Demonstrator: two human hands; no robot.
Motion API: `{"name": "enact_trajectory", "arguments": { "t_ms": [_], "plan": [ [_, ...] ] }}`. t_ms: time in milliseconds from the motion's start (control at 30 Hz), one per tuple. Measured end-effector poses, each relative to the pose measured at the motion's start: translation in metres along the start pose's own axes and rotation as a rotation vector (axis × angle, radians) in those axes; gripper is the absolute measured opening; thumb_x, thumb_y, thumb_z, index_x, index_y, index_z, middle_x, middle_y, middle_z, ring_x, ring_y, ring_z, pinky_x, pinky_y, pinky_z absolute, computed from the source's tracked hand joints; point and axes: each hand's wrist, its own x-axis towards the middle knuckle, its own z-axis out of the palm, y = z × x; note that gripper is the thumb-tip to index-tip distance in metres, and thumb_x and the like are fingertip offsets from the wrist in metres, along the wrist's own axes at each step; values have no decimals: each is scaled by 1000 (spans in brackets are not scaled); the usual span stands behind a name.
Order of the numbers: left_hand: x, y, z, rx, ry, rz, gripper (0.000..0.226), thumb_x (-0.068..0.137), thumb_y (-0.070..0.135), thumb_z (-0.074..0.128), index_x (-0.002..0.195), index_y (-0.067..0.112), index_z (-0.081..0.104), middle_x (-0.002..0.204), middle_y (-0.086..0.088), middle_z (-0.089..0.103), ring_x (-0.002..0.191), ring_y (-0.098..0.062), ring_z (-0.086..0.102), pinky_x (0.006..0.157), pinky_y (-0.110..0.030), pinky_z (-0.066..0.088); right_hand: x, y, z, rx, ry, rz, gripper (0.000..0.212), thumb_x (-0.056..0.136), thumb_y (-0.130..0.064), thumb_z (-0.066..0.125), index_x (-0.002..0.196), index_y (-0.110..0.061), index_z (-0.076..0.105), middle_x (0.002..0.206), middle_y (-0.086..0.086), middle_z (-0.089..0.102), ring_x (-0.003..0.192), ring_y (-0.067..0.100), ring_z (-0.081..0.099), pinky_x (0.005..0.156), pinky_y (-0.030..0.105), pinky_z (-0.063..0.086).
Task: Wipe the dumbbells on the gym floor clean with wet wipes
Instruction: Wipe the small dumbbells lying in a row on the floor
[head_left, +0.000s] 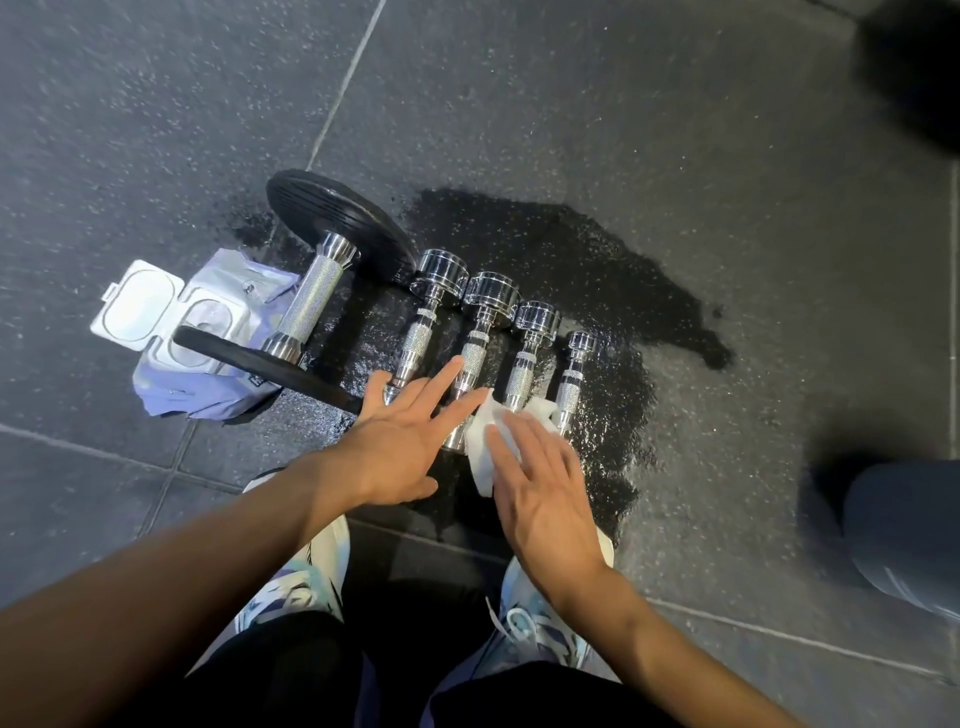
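Chrome dumbbells (470, 358) lay side by side on the wet gym floor (597, 270), just beside a black-plated dumbbell (314, 296). The right hand (545, 499), spread flat, pressed a white wet wipe (483, 452) onto their near ends; the left hand (400, 441) lay flat over two others, gripping nothing

- Four small chrome dumbbells (472, 358) lie close together, near ends under my left hand (400, 431) and right hand (540, 483); only narrow gaps between their handles
- On my left a large dumbbell with black round plates (317, 296) bars a sideways sweep; a purple wet-wipe pack with open white lid (208, 332) sits just past it
- Speckled grey rubber floor (597, 93) lies open beyond the row and to its right; a blurred dark blue shape (904, 540) stands well apart there
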Motion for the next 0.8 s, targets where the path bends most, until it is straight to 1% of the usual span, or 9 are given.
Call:
{"name": "enact_trajectory", "arguments": {
  "t_ms": [67,100,200,300,400,500,567,667,800],
  "plan": [
    [0,0,-1,-3,4,6,123,89,37,76,156,42,-27,162,1,-45,158,-21,3,123,-65,-5,1,0,-6,-70,-25,52,43,100,-29,51,143,-27,52,146,9,46,137,29,42,109,48,32],
    [0,0,-1,-5,5,7,124,89,37,76,156,42,-27,161,1,-45,158,-21,3,123,-64,-6,-1,-3,-10,-54,-48,78,41,100,-32,50,141,-30,53,142,9,46,131,29,44,107,47,34],
    [0,0,0,-11,9,4,125,88,37,77,156,41,-27,162,1,-45,158,-21,2,122,-64,-5,-15,-7,-7,-39,-88,4,39,100,-26,53,139,-28,53,136,14,44,119,28,45,106,43,40],
    [1,0,1,-24,2,5,125,88,37,77,156,42,-28,161,2,-47,158,-21,1,122,-65,-7,-17,-7,-7,-84,-140,-64,42,97,-19,58,138,-26,52,135,14,40,119,28,44,108,41,44],
    [1,0,1,-15,5,1,124,88,40,76,157,42,-27,159,2,-48,157,-20,2,122,-64,-8,-5,-4,-9,9,-84,-4,38,95,-15,67,131,-24,60,132,14,44,115,30,48,98,39,51],
    [1,0,1,-3,6,1,122,89,41,74,157,41,-27,160,2,-47,157,-20,2,122,-63,-6,8,2,-8,60,-75,25,29,103,-23,59,132,-25,59,130,10,45,111,28,48,89,40,52],
    [1,0,1,4,8,0,122,89,42,74,156,41,-28,160,1,-47,157,-20,2,122,-63,-5,14,4,-8,77,-76,33,25,103,-29,56,127,-27,61,127,7,47,108,25,48,86,37,52],
    [0,1,1,-1,11,-3,124,88,41,75,156,42,-29,161,1,-46,157,-20,2,122,-62,-7,25,2,-11,123,-110,95,28,96,-35,64,123,-30,61,123,3,47,107,21,49,87,34,52],
    [0,1,1,9,14,-8,123,88,40,74,156,41,-29,161,1,-47,157,-19,1,123,-61,-7,40,-3,-9,77,-136,92,39,86,-37,73,122,-28,59,114,1,49,102,20,49,90,35,47]
  ]
}}
